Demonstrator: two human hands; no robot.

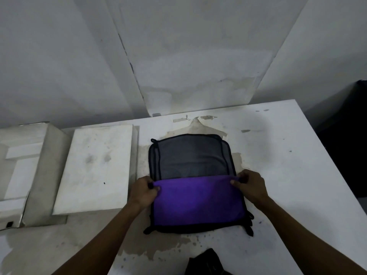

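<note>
A purple cloth (197, 201) lies folded over the near half of a stack of grey cloths with black edging (191, 155) in the middle of the white table (288, 165). My left hand (144, 188) pinches the purple cloth's far left corner. My right hand (251, 185) pinches its far right corner. The far half of the grey stack stays uncovered.
A white box lid (95, 169) lies left of the cloths, and an open white box (21, 173) stands at the far left. A dark object (206, 262) sits at the table's near edge. The table's right edge drops off beside a black shape (349, 139).
</note>
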